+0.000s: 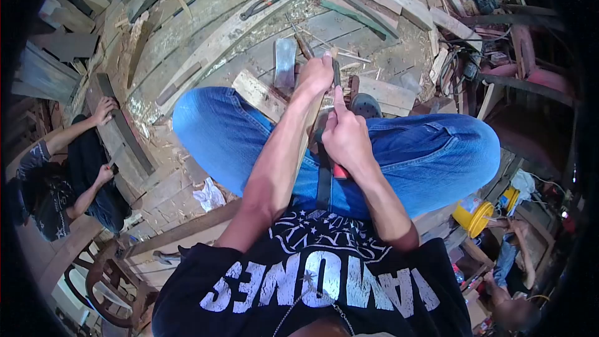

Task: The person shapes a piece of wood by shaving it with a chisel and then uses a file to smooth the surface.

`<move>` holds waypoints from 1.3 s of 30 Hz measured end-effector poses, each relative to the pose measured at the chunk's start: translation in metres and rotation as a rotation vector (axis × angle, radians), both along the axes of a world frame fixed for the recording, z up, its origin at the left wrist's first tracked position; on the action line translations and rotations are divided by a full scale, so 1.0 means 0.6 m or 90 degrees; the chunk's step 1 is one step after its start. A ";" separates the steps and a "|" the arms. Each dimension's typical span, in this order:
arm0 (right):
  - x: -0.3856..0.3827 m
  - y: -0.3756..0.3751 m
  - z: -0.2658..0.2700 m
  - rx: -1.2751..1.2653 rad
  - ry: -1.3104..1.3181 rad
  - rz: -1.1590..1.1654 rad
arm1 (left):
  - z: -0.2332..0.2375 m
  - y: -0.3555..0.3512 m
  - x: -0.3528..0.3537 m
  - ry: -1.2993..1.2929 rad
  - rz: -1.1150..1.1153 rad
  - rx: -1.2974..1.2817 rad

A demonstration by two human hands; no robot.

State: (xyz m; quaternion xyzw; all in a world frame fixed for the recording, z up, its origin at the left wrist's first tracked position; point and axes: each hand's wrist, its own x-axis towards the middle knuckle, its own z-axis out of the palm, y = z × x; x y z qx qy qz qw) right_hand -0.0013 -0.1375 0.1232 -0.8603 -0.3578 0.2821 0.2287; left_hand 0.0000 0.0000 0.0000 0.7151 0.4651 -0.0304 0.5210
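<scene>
My right hand (pixel 347 140) is closed round a long tool with a red handle end (pixel 340 172); its index finger lies stretched along the dark narrow blade (pixel 337 75). Just above it, my left hand (pixel 317 75) is wrapped round a slim pale wooden piece (pixel 304 140), which runs back beside my left forearm. The blade lies right alongside the fingers of that hand. A broad grey metal blade (pixel 285 62) rests to the left of my left hand. Beneath my hands are a wooden block (pixel 259 95) and a dark clog-like shoe (pixel 365 106).
Ahead, a curved plank (pixel 231 40) carries a long black tool with orange bands (pixel 269 1). At the left, another person's hand (pixel 105 111) rests on a long timber (pixel 125 131). A yellow bucket (pixel 473 217) and a further person (pixel 515 256) are at lower right.
</scene>
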 end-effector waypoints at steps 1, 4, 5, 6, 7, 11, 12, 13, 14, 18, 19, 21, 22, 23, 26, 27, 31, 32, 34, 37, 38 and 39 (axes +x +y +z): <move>0.004 0.004 0.002 0.010 0.011 0.004 | -0.001 0.004 0.002 -0.003 0.010 0.003; -0.006 -0.018 0.010 -0.009 0.031 0.006 | 0.015 -0.025 -0.013 0.016 0.012 -0.038; -0.006 -0.015 0.006 -0.001 0.009 0.013 | 0.022 -0.021 -0.009 0.006 0.012 -0.045; -0.005 -0.010 0.003 0.012 0.019 -0.005 | 0.021 -0.014 -0.002 0.006 0.021 -0.047; -0.003 -0.006 0.002 0.017 0.019 -0.003 | 0.019 -0.008 -0.001 0.006 0.023 -0.042; -0.006 -0.009 0.004 -0.005 0.060 -0.025 | 0.019 -0.012 -0.002 0.042 0.023 -0.040; -0.008 -0.010 0.000 -0.006 0.043 -0.024 | 0.017 -0.014 -0.003 0.029 0.021 -0.065; -0.010 -0.010 -0.002 -0.006 0.024 -0.022 | 0.017 -0.015 -0.002 0.014 0.020 -0.089; -0.012 -0.008 -0.002 0.017 0.017 -0.038 | 0.017 -0.022 0.000 0.015 0.020 -0.089; 0.042 0.026 -0.027 0.009 -0.012 -0.056 | -0.004 -0.055 -0.006 -0.034 -0.020 0.012; 0.032 0.021 -0.027 0.012 -0.014 -0.059 | -0.008 -0.051 -0.007 -0.032 -0.023 0.008; 0.012 -0.001 -0.018 0.013 -0.016 -0.056 | -0.001 -0.040 -0.010 -0.044 0.024 -0.092; 0.004 -0.011 -0.019 0.041 -0.019 -0.044 | -0.008 -0.041 -0.009 -0.061 0.047 -0.103; 0.000 -0.020 -0.015 0.045 -0.018 -0.041 | -0.016 -0.037 -0.009 -0.061 0.050 -0.099; -0.007 -0.042 0.014 0.017 0.042 -0.052 | 0.008 -0.036 -0.011 -0.042 0.061 -0.155; -0.007 -0.046 0.015 0.013 0.041 -0.055 | 0.017 -0.037 -0.011 -0.043 0.059 -0.159; -0.009 -0.048 0.015 -0.008 0.046 -0.023 | 0.015 -0.035 -0.003 -0.002 0.026 -0.132; -0.009 -0.047 0.014 -0.003 0.050 -0.031 | 0.006 -0.035 0.000 -0.002 0.031 -0.118; -0.009 -0.047 0.015 0.001 0.055 -0.039 | 0.000 -0.036 -0.002 -0.052 0.045 -0.099; -0.008 -0.045 0.020 0.000 0.046 -0.033 | 0.005 -0.037 0.001 0.003 0.045 -0.115; -0.007 -0.039 0.025 -0.013 0.055 -0.046 | 0.008 -0.034 0.000 0.004 0.047 -0.114; -0.007 -0.037 0.029 -0.029 0.065 -0.060 | 0.014 -0.034 -0.002 0.002 0.040 -0.130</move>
